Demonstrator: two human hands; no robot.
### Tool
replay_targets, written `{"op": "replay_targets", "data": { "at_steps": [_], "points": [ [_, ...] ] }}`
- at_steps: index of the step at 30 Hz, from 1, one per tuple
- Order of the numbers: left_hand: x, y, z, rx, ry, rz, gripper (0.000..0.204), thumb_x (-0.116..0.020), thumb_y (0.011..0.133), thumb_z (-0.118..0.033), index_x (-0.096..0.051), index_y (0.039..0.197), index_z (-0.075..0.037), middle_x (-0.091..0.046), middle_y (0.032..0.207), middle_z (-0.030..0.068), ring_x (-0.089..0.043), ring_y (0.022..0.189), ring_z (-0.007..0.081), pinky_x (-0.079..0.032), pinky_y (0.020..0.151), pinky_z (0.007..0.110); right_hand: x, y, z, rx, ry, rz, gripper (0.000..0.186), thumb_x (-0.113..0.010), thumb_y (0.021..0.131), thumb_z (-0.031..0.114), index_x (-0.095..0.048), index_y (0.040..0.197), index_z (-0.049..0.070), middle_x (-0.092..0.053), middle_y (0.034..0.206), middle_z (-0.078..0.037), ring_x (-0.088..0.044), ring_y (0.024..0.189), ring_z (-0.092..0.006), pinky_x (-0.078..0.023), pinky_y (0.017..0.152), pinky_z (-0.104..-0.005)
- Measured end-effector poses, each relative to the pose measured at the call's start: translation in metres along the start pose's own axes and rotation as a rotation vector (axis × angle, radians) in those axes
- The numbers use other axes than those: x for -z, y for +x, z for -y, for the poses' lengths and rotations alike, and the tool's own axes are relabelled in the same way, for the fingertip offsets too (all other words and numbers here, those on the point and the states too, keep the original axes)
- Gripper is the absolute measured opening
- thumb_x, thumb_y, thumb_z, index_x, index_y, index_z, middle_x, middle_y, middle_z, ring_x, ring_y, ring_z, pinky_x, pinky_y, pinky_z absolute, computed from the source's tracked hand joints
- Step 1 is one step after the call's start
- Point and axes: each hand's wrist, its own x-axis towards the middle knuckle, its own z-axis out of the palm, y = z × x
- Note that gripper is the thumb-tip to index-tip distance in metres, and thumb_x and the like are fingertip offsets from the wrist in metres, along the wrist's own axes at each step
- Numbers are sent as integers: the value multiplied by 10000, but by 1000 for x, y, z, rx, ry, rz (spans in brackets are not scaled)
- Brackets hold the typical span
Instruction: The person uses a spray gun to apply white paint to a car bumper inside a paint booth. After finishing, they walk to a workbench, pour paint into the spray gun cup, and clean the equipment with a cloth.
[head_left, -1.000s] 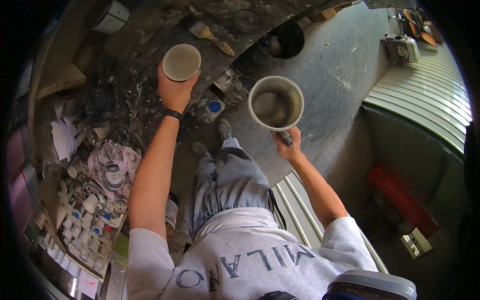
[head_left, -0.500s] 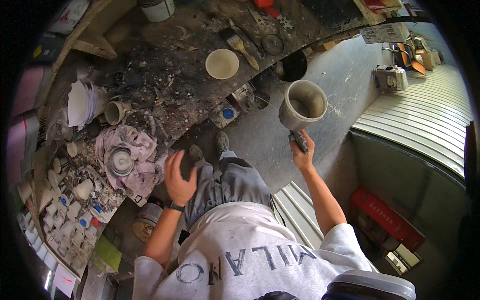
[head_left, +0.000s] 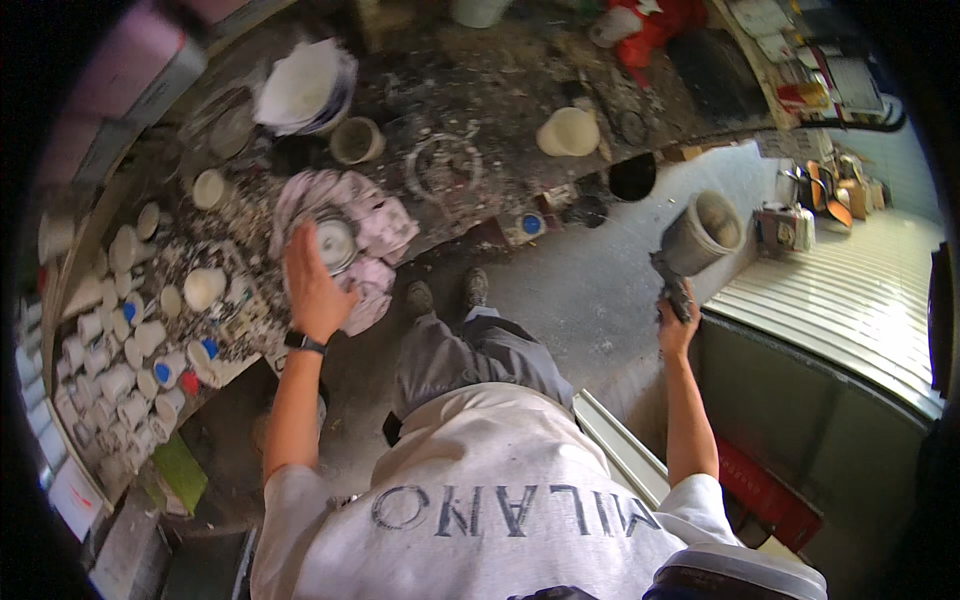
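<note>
My right hand [head_left: 678, 318] is wrapped round the dark grip of a grey, open-topped pot [head_left: 692, 243]. The pot is held out over the floor on the right, tilted so that its mouth points up and to the right. My left hand [head_left: 320, 285] has its fingers stretched out beside a round lidded tin [head_left: 336, 243], partly covering its left side. Whether the fingers touch the tin, I cannot tell. Under the tin lies a crumpled pink cloth [head_left: 385, 222] on the stained workbench [head_left: 500, 100].
Several small cups [head_left: 120, 380] crowd the bench's left end. A beige cup [head_left: 358, 140], a stack of white paper-like cones [head_left: 305, 88] and a cream tub [head_left: 570, 132] stand farther back. A red cloth-like thing [head_left: 655, 40] lies at the far right. Stacked chairs [head_left: 830, 190] stand beyond.
My left hand has moved from above my legs to the tin on the pink cloth. My right hand has carried the pot farther right and tilted it. The view has shifted.
</note>
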Motion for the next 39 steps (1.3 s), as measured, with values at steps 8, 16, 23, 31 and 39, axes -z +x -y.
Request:
{"op": "replay_targets", "data": {
  "at_steps": [8, 16, 23, 31, 39],
  "points": [
    [-2, 13, 26, -158, 120, 104, 1081, -849, 675, -103, -249, 1573, -58, -371, 1568, 165, -351, 1449, 375, -289, 1222, 479, -1, -6, 25, 24, 3, -3, 521, -673, 870, 40, -604, 1385, 20, -694, 913, -16, -627, 713, -91, -500, 522, -245],
    [11, 36, 37, 29, -269, 146, 1032, -920, 591, -175, -422, 1488, -66, -456, 1465, 184, -421, 1397, 390, -378, 1153, 468, -11, -33, 57, 223, -129, 126, 478, -700, 869, 14, -620, 1339, -20, -704, 1005, -88, -673, 821, -155, -564, 637, -269],
    [76, 30, -52, -185, -610, 158, 1083, -917, 584, -169, -380, 1518, -54, -522, 1399, 190, -508, 1309, 388, -429, 1101, 450, -35, -68, 114, 325, -392, 434, 585, -743, 813, -14, -629, 1380, 77, -765, 924, -128, -725, 771, -259, -563, 764, -339],
    [119, 67, -148, -612, -701, 348, 1178, -921, 569, -171, -318, 1578, -82, -549, 1436, 142, -518, 1348, 338, -395, 1139, 438, -45, -74, 178, 460, -701, 622, 724, -757, 772, 19, -608, 1424, 297, -741, 898, -159, -672, 732, -398, -531, 686, -452],
    [68, 74, -208, -364, -592, 273, 920, -738, 847, -598, -486, 1457, 43, -620, 1295, 243, -619, 1149, 443, -484, 1006, 459, -44, -62, 155, 466, -812, 464, 802, -693, 781, 56, -484, 1517, 296, -708, 865, -163, -672, 772, -394, -528, 700, -481]
  ]
}}
